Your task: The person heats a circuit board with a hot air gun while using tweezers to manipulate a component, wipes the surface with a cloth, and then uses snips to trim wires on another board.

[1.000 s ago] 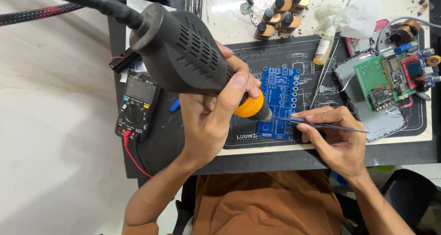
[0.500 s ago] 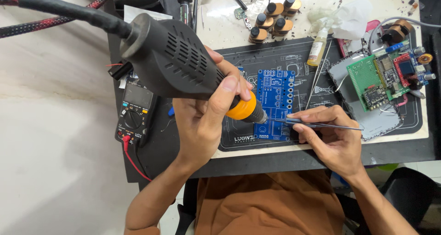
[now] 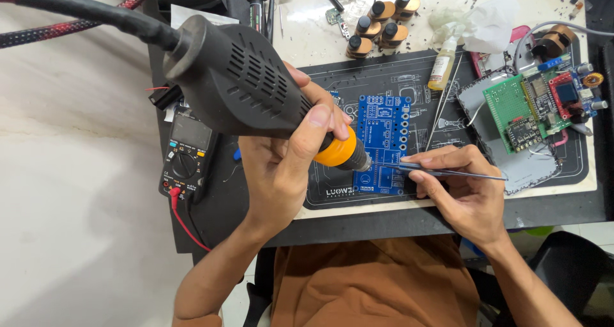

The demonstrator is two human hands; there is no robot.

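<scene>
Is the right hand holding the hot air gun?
No, the right hand holds tweezers; the left hand grips the hot air gun.

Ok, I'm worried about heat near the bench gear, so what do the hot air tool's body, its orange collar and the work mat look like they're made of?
The hot air tool in the left hand looks like matte black moulded plastic with vent slots. Its orange collar looks smooth, possibly plastic or rubber; I cannot tell which. The work mat looks like dull dark rubber or silicone with printed white lines. The right hand holds shiny, metal-looking tweezers.
</scene>
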